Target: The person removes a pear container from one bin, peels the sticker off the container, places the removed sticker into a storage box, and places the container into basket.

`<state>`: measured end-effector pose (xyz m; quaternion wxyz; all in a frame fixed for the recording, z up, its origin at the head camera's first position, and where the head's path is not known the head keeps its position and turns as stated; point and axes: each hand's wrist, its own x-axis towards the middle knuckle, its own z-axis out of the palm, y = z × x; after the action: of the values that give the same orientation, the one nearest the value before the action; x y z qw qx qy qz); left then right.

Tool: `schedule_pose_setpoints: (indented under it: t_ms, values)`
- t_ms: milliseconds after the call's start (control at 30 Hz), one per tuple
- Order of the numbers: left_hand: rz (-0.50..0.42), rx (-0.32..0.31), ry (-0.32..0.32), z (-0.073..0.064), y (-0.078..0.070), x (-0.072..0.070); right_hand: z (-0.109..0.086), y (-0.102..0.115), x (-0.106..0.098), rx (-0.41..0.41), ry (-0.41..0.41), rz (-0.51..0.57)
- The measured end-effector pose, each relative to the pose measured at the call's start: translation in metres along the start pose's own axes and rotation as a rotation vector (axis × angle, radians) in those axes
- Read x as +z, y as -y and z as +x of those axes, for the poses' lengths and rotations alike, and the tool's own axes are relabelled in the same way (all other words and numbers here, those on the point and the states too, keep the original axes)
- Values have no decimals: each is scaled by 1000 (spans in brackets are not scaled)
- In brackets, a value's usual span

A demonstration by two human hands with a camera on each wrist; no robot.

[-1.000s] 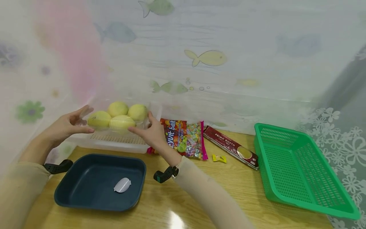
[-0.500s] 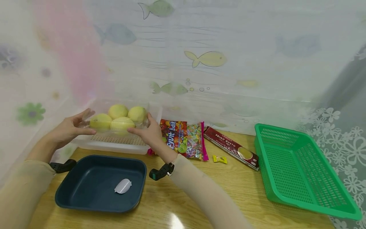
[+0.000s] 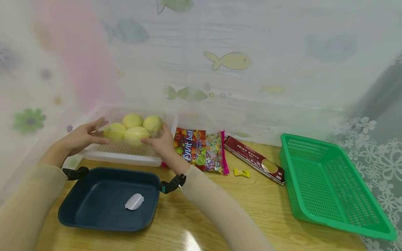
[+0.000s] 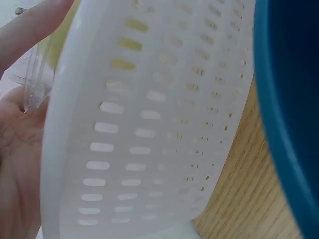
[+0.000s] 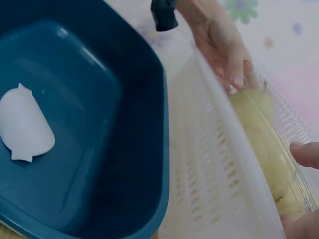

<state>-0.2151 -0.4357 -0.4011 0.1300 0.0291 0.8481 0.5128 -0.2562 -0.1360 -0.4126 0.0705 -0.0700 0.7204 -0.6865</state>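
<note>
Both hands hold a clear plastic box of several round yellow fruits (image 3: 136, 136) over the white perforated basket (image 3: 125, 159) at the back left. My left hand (image 3: 82, 138) grips the box's left end, thumb at the near side and fingers behind. At the right end, my right hand (image 3: 163, 141) holds it the same way. In the left wrist view the basket's slotted wall (image 4: 134, 139) hides much of the box, and yellow shows through some slots. The right wrist view shows the fruits (image 5: 259, 144) under clear plastic just past the basket's rim.
A dark blue tub (image 3: 106, 225) with a small white oval piece (image 3: 134, 202) inside stands before the basket. Right of it lie a candy bag (image 3: 201, 151), one yellow-wrapped sweet (image 3: 241, 173) and a spaghetti pack (image 3: 254, 159). A green basket (image 3: 290, 195) stands at far right.
The box of fruits has shifted slightly to the right and lower over the white basket, both hands still on its ends. The other things stay where they were.
</note>
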Motion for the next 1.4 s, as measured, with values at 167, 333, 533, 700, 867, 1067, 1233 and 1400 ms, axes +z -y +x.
schedule_pose_setpoints:
  t_ms: [167,333,533,700,867,1067,1233,1400]
  values:
    - [-6,-17,15,8,0,-3,4,3,3,7,-8,-51]
    - [4,-41,26,12,2,-4,5,5,5,28,-20,-115]
    - [40,-56,29,16,2,-5,9,6,9,91,-46,-167]
    - [44,-68,32,19,3,-4,13,3,14,122,-58,-184]
    - [42,-88,29,18,7,-6,14,3,19,166,-50,-203]
    - [53,-94,28,16,6,-7,15,4,22,200,-49,-227]
    - [86,-113,36,16,4,-6,15,5,22,214,-44,-230]
    - [167,-144,54,14,4,-3,14,4,23,227,-47,-216]
